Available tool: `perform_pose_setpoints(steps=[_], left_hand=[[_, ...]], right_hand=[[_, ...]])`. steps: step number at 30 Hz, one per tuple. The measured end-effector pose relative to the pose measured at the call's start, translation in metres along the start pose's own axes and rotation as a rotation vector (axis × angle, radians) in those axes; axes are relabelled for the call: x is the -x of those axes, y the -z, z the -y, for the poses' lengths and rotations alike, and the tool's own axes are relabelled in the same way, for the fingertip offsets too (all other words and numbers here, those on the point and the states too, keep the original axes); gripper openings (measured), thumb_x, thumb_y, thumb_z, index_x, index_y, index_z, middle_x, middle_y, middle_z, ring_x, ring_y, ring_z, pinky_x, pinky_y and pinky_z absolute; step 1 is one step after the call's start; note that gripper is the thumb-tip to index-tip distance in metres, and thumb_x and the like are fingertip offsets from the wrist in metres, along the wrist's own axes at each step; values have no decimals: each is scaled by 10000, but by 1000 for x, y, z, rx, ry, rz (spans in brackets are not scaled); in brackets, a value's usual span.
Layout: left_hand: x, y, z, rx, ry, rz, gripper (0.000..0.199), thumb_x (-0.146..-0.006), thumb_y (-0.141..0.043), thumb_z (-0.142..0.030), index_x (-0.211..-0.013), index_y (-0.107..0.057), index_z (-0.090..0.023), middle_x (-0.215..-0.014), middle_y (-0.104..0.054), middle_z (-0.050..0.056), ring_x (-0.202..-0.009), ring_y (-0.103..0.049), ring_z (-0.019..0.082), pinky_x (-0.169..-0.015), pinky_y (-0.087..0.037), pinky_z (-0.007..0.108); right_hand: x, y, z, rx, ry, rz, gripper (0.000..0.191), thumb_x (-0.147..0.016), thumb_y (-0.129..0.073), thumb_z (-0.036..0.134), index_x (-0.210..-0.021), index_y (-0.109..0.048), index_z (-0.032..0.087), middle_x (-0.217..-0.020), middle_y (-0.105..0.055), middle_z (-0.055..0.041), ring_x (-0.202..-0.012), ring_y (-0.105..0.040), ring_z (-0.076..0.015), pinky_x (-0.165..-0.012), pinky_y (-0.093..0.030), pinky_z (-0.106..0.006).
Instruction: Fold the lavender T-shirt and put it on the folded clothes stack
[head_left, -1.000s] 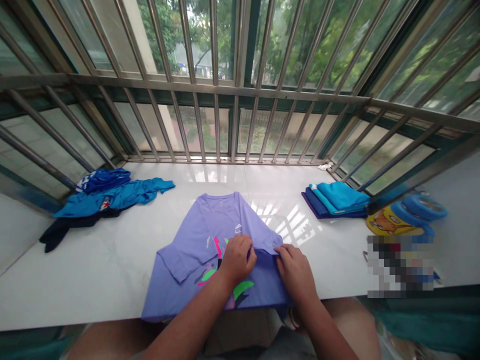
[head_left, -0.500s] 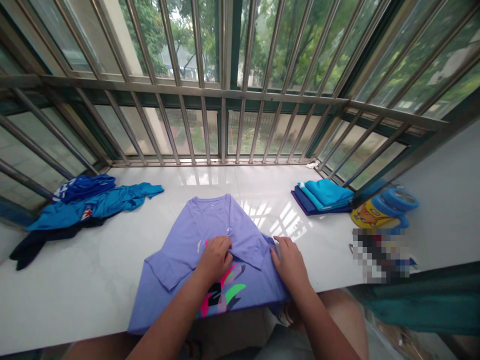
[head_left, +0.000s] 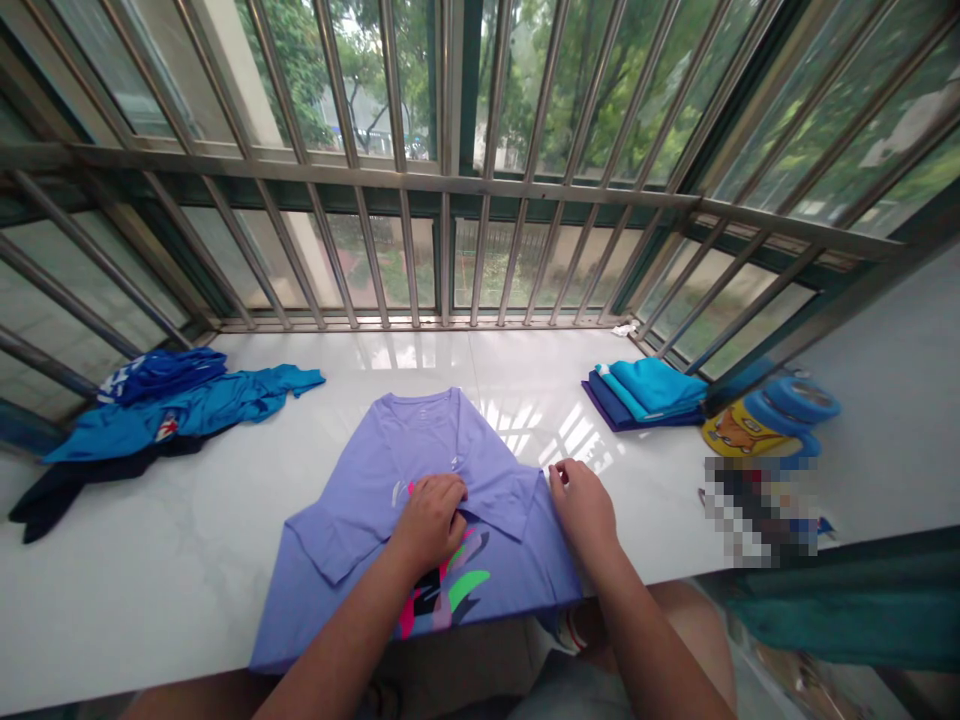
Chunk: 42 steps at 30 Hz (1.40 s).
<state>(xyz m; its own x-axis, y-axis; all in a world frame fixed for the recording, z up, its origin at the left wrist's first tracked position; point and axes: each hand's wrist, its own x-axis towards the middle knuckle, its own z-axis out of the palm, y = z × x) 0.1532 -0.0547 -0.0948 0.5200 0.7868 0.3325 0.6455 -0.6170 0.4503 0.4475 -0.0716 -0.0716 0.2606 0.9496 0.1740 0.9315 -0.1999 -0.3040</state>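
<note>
A lavender T-shirt [head_left: 420,440] lies spread on the white surface, its neckline toward the window and its sleeves folded inward over the body. Pink, black and green print shows on its lower part, and the hem hangs at the front edge. My left hand [head_left: 431,515] rests on the middle of the shirt, fingers curled on the cloth near the right sleeve's end; the fingertips are partly hidden. At the shirt's right side, my right hand [head_left: 583,505] has thumb and forefinger drawn together at the fabric edge.
Crumpled blue and dark clothes [head_left: 184,405] lie at the left. Folded blue and navy clothes [head_left: 649,390] are stacked at the back right, beside a yellow and blue jug [head_left: 772,415]. Metal bars [head_left: 446,250] stand along the window behind the white surface [head_left: 187,560].
My right hand has drawn its fingers in at the shirt's right edge, where the bunched cloth now lies straighter. My left hand stays in nearly the same place.
</note>
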Motion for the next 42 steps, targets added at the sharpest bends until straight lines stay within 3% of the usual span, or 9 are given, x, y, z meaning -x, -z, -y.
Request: perform_pose_setpoints(steps=[4,10,19,22,27,30,35,40,42], left_hand=[[1,3,-2,6,-43,20,283,-850,-610,-116,-1099,-664,-239,-1267,-746,101,-1240,-658,284,-1155,-459,523],[3,3,-2,1,-55,51,141,-947,-663,-276,-1082,-692,-247,-1314,-749,86,-1270,-668,275,-1202,-422,554],[3,1,0,26,-54,65,129,-978,-670,-325,-1069,-696,-238,-1330,-747,97,-1280,-665,280,-1210,-401,566],[3,1,0,26,-46,70,117,-979,-668,-310,-1067,-693,-238,-1327,-748,97,-1276,-667,279,-1209,-403,573],[2,0,0,20,-48,67,100,-981,-668,-302,-1056,-691,-240,-1319,-751,97,-1271,-670,280,-1199,-418,573],[4,-1,1,6,-73,32,123,-986,-662,-296,-1093,-695,-246,-1303,-756,97,-1265,-674,272,-1202,-422,557],[4,-2,-6,-70,-205,27,184,-1024,-633,-277,-1196,-696,-266,-1304,-758,79,-1243,-684,264,-1230,-378,562],[-15,-21,-48,-103,-229,113,456,-958,-745,-313,-1391,-622,-243,-1421,-701,123,-1324,-632,327,-1187,-418,579],[-23,-33,-65,-104,-201,123,421,-950,-751,-292,-1352,-639,-241,-1421,-695,131,-1316,-633,331,-1141,-463,557]], right_hand=[[7,-6,17,-39,-25,97,373,-1067,-564,475,-815,-676,223,-850,-712,-69,-791,-669,-214,-670,-399,-306],[-7,-19,14,-87,-87,110,301,-1058,-550,363,-865,-715,201,-892,-737,-79,-790,-684,-199,-658,-402,-293],[-25,-20,13,-200,-221,169,332,-1003,-614,447,-830,-756,202,-853,-774,-89,-815,-712,-235,-670,-412,-307],[-31,-21,8,-236,-230,143,275,-983,-607,388,-853,-764,204,-860,-783,-77,-823,-718,-233,-695,-434,-304],[-36,-14,-12,-295,-276,36,403,-1027,-466,451,-989,-763,182,-989,-790,-116,-889,-721,-253,-769,-495,-323],[-33,-9,-24,-317,-177,11,337,-985,-509,412,-1046,-753,187,-1036,-763,-96,-839,-684,-227,-814,-512,-331],[-26,-12,-31,-333,138,119,270,-914,-602,314,-1099,-755,192,-1108,-702,-83,-886,-665,-205,-873,-534,-338],[-29,-19,-24,-332,183,182,258,-922,-617,245,-1110,-785,191,-1085,-674,-77,-964,-666,-207,-934,-523,-339],[-31,-18,-21,-320,172,189,223,-932,-612,232,-1060,-793,201,-1074,-668,-68,-932,-664,-197,-901,-525,-323]])
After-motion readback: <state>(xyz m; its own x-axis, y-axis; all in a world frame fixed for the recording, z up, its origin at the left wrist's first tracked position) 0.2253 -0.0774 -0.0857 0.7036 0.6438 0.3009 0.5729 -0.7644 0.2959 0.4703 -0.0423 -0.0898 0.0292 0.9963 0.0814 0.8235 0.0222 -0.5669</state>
